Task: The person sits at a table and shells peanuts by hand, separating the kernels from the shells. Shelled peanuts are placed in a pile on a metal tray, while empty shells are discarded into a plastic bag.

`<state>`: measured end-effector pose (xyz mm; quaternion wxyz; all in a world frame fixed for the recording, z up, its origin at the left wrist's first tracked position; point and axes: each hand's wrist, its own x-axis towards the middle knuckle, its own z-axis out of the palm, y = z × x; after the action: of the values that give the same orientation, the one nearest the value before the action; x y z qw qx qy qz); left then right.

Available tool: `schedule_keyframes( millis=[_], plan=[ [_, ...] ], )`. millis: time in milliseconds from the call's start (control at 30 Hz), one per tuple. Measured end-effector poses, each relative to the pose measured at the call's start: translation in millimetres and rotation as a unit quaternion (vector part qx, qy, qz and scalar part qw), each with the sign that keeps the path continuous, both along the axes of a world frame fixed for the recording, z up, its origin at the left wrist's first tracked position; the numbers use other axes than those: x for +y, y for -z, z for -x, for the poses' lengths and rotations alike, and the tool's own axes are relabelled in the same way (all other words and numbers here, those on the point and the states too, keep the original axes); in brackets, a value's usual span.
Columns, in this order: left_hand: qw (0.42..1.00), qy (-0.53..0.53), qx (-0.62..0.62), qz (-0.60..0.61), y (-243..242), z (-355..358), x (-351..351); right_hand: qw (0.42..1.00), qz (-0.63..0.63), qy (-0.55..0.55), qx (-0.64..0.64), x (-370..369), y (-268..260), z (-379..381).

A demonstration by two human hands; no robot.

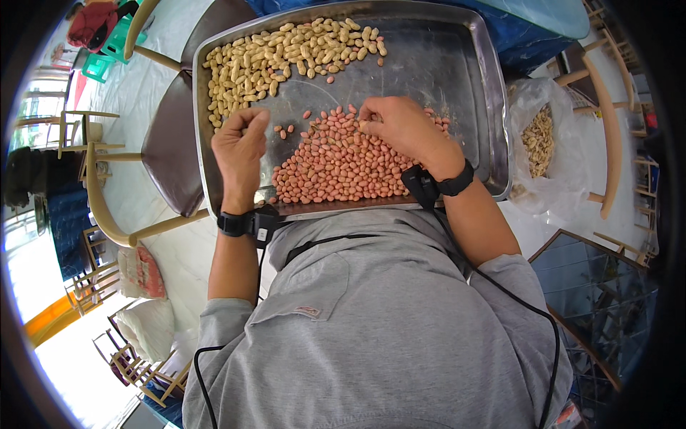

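A metal tray (pixel 498 123) lies before me. Unshelled peanuts (pixel 300 48) are heaped along its far left side, and shelled peanut kernels (pixel 343 161) with pink skins spread over the near middle. My left hand (pixel 241 134) is over the tray's left part, its fingers curled in; whether something small is inside them cannot be told. My right hand (pixel 404 123) is at the far edge of the kernel heap, thumb and fingertips pinched around a small pale piece, perhaps a peanut or bit of shell. A few loose kernels (pixel 284 131) lie between the hands.
A clear plastic bag (pixel 568 145) of peanut shells (pixel 537 142) stands right of the tray. Wooden chairs (pixel 99 198) are on both sides, one with a dark brown seat (pixel 171 145) close to the tray's left. Beyond the tray is a blue-covered table (pixel 536 27). A person in red (pixel 91 24) is at the far left.
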<state>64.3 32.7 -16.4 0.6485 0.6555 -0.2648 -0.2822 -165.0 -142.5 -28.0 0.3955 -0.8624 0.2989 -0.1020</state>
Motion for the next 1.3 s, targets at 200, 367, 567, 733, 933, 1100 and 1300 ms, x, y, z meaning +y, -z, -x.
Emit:
schedule_keyframes(
  millis=[200,367,567,733,933,1100,1300],
  plan=[
    [0.999,-0.031,-0.016,-0.004,-1,-31,19,1.0,0.016,-0.024,0.003,-4,8,-7],
    [0.969,0.015,-0.198,-0.145,22,-34,22,0.989,-0.107,0.045,-0.089,-3,-11,-3],
    [0.914,0.071,-0.295,-0.271,12,-20,8,0.836,-0.478,0.096,-0.254,-19,-55,42],
    [0.898,0.151,-0.349,-0.222,18,-11,-2,0.768,-0.522,0.119,-0.352,-22,-75,66],
    [0.896,0.203,-0.343,-0.194,19,1,-27,0.818,-0.443,0.188,-0.315,-25,-66,93],
    [0.919,0.228,-0.281,-0.159,15,7,-50,0.858,-0.327,0.272,-0.289,-38,-90,137],
    [0.899,0.159,-0.361,-0.19,14,-5,-68,0.906,0.151,0.395,0.003,-113,-109,251]
  ],
)
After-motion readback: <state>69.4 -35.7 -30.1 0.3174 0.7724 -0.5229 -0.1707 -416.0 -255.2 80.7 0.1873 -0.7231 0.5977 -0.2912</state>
